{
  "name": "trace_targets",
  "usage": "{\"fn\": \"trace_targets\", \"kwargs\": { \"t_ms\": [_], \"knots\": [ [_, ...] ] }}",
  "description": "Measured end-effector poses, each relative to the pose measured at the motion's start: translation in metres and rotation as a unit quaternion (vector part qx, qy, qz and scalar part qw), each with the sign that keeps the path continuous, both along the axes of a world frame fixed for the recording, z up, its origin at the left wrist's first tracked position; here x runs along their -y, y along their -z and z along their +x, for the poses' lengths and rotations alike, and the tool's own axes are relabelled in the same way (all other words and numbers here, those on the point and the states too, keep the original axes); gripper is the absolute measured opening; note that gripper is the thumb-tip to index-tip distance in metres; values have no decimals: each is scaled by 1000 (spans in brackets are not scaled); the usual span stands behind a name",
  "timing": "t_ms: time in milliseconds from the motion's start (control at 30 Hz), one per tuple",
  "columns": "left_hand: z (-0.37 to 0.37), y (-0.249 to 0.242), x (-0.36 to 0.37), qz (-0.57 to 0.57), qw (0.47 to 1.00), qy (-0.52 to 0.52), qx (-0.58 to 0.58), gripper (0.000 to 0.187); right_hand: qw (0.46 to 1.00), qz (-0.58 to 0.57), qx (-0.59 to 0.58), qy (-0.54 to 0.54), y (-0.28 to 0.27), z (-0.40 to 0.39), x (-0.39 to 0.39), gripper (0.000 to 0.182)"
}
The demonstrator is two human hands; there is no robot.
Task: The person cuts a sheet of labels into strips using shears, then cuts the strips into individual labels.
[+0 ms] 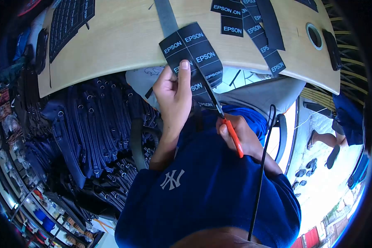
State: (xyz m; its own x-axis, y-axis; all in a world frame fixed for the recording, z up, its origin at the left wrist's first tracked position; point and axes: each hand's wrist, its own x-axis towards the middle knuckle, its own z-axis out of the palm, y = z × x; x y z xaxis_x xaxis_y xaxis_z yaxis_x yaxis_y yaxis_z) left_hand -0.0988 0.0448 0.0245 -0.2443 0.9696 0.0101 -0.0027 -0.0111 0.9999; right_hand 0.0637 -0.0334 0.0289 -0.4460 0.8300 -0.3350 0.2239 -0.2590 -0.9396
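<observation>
My left hand grips a black label sheet printed with EPSON in pale letters, the thumb lying on its front. The sheet is marked off by thin lines into rectangles and hangs past the table's front edge. In my right hand is a pair of scissors with orange handles. Their dark blades point up and to the left along the sheet, between two columns of labels. My right fingers are wrapped round the handles. The lower end of the sheet curls down over my lap.
On the wooden table lie a grey strip, cut EPSON pieces and a larger printed sheet. A round hole is at the right. Dark straps with metal rings hang at my left. Another person's leg shows at right.
</observation>
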Motion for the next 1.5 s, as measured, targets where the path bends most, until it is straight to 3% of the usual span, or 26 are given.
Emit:
{"fn": "trace_targets", "kwargs": {
  "t_ms": [133,367,700,767,1100,1500],
  "knots": [
    [0,-9,5,-55,998,10,3,19,999,44,-30,8,4,-2,1,39],
    [4,-13,15,-22,998,24,-58,17,997,49,-60,23,-4,-6,-5,40],
    [-1,0,10,-8,997,21,-69,17,1000,-5,4,9,-3,0,-3,48],
    [0,-3,4,1,1000,1,28,17,1000,14,11,7,-2,0,-3,46],
    [4,-10,8,-13,998,17,-65,16,998,54,-26,7,-8,-1,-5,38],
    [1,-11,5,-11,999,25,-23,16,999,25,21,16,-10,1,-5,46]
  ]
}}
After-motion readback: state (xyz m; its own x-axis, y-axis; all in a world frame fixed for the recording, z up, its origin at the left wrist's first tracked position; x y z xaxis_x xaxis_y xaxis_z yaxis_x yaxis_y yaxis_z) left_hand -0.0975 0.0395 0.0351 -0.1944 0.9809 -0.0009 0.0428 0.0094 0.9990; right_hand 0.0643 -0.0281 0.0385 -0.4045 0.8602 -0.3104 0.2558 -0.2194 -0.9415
